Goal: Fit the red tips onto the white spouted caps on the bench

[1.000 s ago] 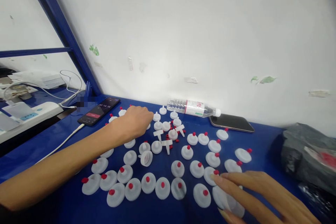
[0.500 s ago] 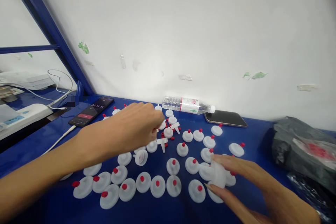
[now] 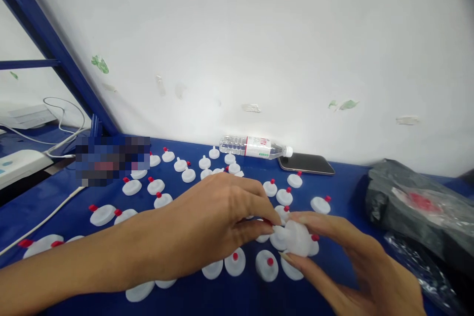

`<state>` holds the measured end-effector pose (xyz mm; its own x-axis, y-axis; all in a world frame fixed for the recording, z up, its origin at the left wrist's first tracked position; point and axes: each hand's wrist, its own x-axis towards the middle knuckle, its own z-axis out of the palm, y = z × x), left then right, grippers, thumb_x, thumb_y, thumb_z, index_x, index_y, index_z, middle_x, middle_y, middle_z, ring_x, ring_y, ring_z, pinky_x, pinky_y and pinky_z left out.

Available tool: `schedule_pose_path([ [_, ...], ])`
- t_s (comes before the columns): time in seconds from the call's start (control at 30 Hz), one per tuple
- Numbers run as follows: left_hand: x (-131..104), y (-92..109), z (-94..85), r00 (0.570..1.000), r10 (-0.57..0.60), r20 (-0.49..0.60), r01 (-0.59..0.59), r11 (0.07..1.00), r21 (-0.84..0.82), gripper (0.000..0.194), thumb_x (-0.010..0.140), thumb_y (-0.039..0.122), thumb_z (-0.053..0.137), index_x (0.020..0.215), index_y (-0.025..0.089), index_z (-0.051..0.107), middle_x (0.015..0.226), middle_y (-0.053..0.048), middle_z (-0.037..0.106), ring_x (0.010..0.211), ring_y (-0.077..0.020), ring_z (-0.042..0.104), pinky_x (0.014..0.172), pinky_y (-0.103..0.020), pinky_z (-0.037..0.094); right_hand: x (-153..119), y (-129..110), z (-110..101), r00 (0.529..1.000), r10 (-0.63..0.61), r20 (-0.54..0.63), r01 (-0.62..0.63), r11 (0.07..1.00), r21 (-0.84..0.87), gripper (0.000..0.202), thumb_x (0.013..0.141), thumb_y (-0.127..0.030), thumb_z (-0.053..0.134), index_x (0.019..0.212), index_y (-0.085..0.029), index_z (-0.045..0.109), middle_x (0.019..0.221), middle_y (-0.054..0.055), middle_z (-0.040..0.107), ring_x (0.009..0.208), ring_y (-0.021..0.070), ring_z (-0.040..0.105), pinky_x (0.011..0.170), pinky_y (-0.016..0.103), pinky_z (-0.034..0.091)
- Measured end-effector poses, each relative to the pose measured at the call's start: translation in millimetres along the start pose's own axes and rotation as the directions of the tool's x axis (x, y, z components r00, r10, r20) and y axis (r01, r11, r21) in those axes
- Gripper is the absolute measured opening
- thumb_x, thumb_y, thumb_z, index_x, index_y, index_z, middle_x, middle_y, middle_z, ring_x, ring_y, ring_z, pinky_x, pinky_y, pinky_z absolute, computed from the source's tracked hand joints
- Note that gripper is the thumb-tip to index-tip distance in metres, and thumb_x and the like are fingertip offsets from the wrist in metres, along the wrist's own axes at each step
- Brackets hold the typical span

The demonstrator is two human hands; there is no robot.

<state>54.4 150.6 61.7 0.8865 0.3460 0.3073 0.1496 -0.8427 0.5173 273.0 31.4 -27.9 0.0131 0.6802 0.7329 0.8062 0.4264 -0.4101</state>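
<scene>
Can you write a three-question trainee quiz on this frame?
1. True or false: the bottle stands upright.
2. What does the right hand hold? A) white disc B) phone C) bag
3. Fill in: the discs on the table have ___ tips.

Key: 1 false, it lies on its side by the wall. 2 A, the white disc, with the left hand meeting it. 3 red.

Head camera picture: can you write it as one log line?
left hand: pinching stem at white cap | right hand: holding white cap | table: many red-tipped caps
</scene>
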Motion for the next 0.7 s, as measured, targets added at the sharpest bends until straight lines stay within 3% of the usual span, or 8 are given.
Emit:
schedule_pose_path([
  [0.23, 4, 1, -0.2, 1.0, -0.007, -0.009, 0.007, 0.999, -0.045, 0.016, 0.096, 0.013, 0.069, 0.106, 0.016, 0.081, 0.095, -0.002, 0.077, 0.075, -0.0074, 0.066, 0.07, -0.016, 0.049, 9, 1, -2, 0.997, -0.056, 0.06, 0.054, 0.998, 0.035, 0.036, 0.096, -0.03, 0.071, 0.13, -0.027, 0.059, 0.114, -0.001, 0.077, 0.099, 0.0134, 0.077, 0.095, 0.02, 0.061],
  [0.5, 2, 1, 16.3, 0.994, 0.052, -0.095, -0.057, 0.997, -0.059, 0.016, 0.1, 0.016, 0.063, 0.099, 0.015, 0.078, 0.094, -0.003, 0.075, 0.077, -0.0065, 0.066, 0.071, -0.014, 0.049, 7, 7, 1, 0.993, -0.102, 0.056, 0.098, 0.992, 0.076, 0.036, 0.095, -0.03, 0.073, 0.128, -0.026, 0.059, 0.11, 0.001, 0.076, 0.095, 0.0161, 0.078, 0.089, 0.023, 0.064],
  [0.6, 0, 3, 5.4, 0.998, 0.047, -0.038, -0.045, 0.997, 0.054, 0.018, 0.102, 0.017, 0.059, 0.101, 0.017, 0.076, 0.095, -0.002, 0.073, 0.075, -0.0078, 0.065, 0.068, -0.019, 0.049, 8, 6, -2, 0.989, -0.124, 0.076, 0.123, 0.992, 0.015, 0.04, 0.096, -0.035, 0.07, 0.132, -0.023, 0.057, 0.114, 0.004, 0.077, 0.099, 0.0187, 0.078, 0.092, 0.025, 0.063],
  [0.7, -5, 5, -21.4, 0.999, -0.044, 0.009, 0.039, 0.952, 0.302, 0.024, 0.104, 0.019, 0.051, 0.104, 0.022, 0.075, 0.098, -0.003, 0.073, 0.079, -0.0125, 0.066, 0.072, -0.026, 0.049, 10, 2, -7, 0.988, -0.108, 0.11, 0.109, 0.994, -0.008, 0.041, 0.1, -0.035, 0.062, 0.137, -0.02, 0.052, 0.122, 0.008, 0.074, 0.113, 0.0211, 0.074, 0.097, 0.027, 0.061],
])
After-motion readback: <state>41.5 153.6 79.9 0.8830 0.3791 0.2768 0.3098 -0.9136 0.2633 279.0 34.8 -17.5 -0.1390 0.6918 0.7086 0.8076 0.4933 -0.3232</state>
